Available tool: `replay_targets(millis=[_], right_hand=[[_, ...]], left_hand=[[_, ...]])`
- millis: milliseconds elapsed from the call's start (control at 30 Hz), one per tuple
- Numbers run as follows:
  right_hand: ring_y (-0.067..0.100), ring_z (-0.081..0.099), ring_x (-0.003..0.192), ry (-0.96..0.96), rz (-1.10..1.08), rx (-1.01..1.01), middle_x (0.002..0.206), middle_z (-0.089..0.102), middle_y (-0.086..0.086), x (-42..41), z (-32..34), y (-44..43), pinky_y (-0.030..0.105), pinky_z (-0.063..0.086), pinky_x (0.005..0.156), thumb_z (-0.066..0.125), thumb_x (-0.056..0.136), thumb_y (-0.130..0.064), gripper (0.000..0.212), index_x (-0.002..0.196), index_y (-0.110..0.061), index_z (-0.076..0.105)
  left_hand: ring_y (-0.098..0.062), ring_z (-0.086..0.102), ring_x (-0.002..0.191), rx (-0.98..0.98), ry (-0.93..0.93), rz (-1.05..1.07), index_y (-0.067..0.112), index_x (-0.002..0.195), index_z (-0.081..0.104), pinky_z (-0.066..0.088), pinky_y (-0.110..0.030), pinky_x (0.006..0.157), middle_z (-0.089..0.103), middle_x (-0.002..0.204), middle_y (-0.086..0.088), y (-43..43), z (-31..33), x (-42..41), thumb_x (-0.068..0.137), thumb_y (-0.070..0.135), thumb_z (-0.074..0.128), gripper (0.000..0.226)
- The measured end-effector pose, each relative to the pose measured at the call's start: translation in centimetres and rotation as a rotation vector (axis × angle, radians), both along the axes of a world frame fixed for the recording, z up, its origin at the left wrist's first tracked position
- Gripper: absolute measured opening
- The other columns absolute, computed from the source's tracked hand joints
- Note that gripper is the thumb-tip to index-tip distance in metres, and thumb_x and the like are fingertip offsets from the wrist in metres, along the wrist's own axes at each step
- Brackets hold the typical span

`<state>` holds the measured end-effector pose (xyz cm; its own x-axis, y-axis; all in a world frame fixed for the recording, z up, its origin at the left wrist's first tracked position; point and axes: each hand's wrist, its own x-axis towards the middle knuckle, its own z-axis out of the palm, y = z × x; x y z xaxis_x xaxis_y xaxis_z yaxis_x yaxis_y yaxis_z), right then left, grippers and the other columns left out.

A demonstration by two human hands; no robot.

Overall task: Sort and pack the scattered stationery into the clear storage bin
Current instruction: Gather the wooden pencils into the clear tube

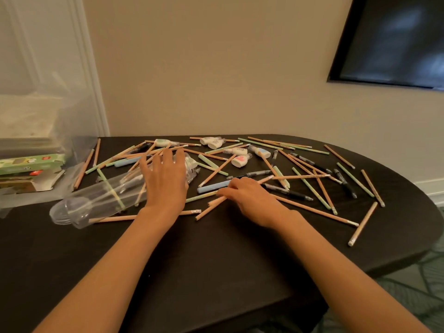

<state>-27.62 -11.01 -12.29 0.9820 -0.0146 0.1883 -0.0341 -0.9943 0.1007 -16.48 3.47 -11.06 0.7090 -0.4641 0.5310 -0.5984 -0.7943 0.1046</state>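
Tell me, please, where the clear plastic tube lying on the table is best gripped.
Wrap the clear plastic tube around its middle from above, fingers across its width: it lies on its side, long, round, so a mid-length hold should balance it. The left hand covers its far end.

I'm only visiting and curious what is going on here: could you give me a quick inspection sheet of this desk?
Surface: dark table, rounded at the far right.
Job's things: pencils, pens and correction tapes scattered across it; clear bin at the left, with green boxes inside.
Clutter: clear tube lying on its side over some pencils.
Hands: left hand flat on the clear tube, fingers spread; right hand curled over a few pencils.
Cables: nothing seen.
Surroundings: beige wall, dark screen at upper right.
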Motion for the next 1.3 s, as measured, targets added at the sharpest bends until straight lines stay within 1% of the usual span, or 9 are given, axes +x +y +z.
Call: replay_targets(millis=[367,467,600,700,867,933,1067,1167,1300], right_hand=[[0.019,0.041,0.12,0.074,0.184,-0.287,0.131,0.047,0.004,1.3,0.2,-0.4,0.032,0.037,0.1,0.045,0.097,-0.016,0.036,0.132,-0.018,0.041],[0.021,0.044,0.122,0.076,0.188,-0.237,0.131,0.049,0.007,1.0,0.5,-0.4,0.034,0.038,0.104,0.049,0.094,-0.012,0.038,0.131,-0.015,0.042],[0.028,0.055,0.116,-0.235,0.111,0.01,0.125,0.057,0.014,0.0,1.2,0.0,0.036,0.045,0.095,0.057,0.087,-0.001,0.04,0.126,-0.008,0.051],[0.025,0.058,0.108,-0.352,-0.017,0.188,0.121,0.059,0.011,0.0,2.2,1.1,0.032,0.046,0.089,0.047,0.095,-0.007,0.036,0.131,-0.01,0.045],[0.017,0.063,0.069,-0.849,-0.135,1.031,0.071,0.059,-0.001,1.8,5.0,3.0,0.032,0.056,0.069,0.035,0.1,-0.024,0.01,0.104,-0.02,0.043],[0.015,0.063,0.068,-0.817,-0.141,1.113,0.069,0.058,-0.002,2.3,5.1,3.5,0.028,0.055,0.068,0.034,0.1,-0.025,0.008,0.102,-0.021,0.041],[0.01,0.061,0.078,-0.573,-0.181,1.138,0.078,0.059,-0.003,2.3,2.0,3.8,0.026,0.054,0.078,0.036,0.101,-0.02,0.01,0.105,-0.021,0.044],[0.011,0.06,0.085,-0.321,-0.198,1.137,0.086,0.061,-0.002,1.7,-0.3,3.6,0.015,0.047,0.071,0.036,0.101,-0.019,0.012,0.102,-0.021,0.048],[0.005,0.056,0.077,-0.359,-0.245,1.023,0.082,0.057,-0.005,1.6,-0.4,2.6,0.02,0.043,0.072,0.037,0.1,-0.017,0.013,0.1,-0.021,0.05]], left_hand=[[-0.028,0.033,0.133,0.0,0.0,0.017,0.018,0.142,0.026,0.01,-0.046,0.114,0.036,0.142,-0.01,-0.2,-0.2,0.1,0.087,0.023,0.062,0.066],[-0.028,0.033,0.133,-0.021,0.008,0.016,0.018,0.142,0.027,0.012,-0.046,0.113,0.036,0.142,-0.009,0.1,-0.1,0.2,0.087,0.023,0.062,0.066],[-0.028,0.036,0.13,-0.066,-0.02,0.007,0.018,0.141,0.03,0.014,-0.046,0.112,0.04,0.139,-0.009,-0.1,0.0,0.1,0.086,0.02,0.062,0.063],[-0.028,0.035,0.131,-0.065,-0.023,-0.012,0.019,0.14,0.031,0.015,-0.048,0.113,0.04,0.139,-0.01,-0.3,0.0,-0.4,0.086,0.02,0.063,0.064],[-0.026,0.031,0.134,-0.098,-0.017,-0.025,0.022,0.143,0.026,0.012,-0.049,0.114,0.038,0.141,-0.007,-0.6,0.3,-0.7,0.085,0.02,0.063,0.068],[-0.026,0.03,0.135,-0.102,-0.022,-0.026,0.023,0.143,0.025,0.011,-0.049,0.114,0.037,0.142,-0.006,-0.5,0.4,-0.6,0.085,0.021,0.064,0.07],[-0.024,0.028,0.137,-0.111,-0.013,-0.029,0.024,0.144,0.025,0.009,-0.048,0.114,0.036,0.144,-0.005,-0.1,0.6,-0.5,0.086,0.021,0.063,0.069],[-0.023,0.031,0.135,-0.132,-0.016,-0.041,0.024,0.142,0.029,0.01,-0.047,0.114,0.038,0.142,-0.003,0.1,0.8,-0.4,0.086,0.02,0.062,0.066],[-0.021,0.032,0.134,-0.164,-0.01,-0.039,0.023,0.143,0.028,0.011,-0.044,0.115,0.038,0.143,-0.002,0.4,1.2,-0.1,0.087,0.021,0.061,0.065]])
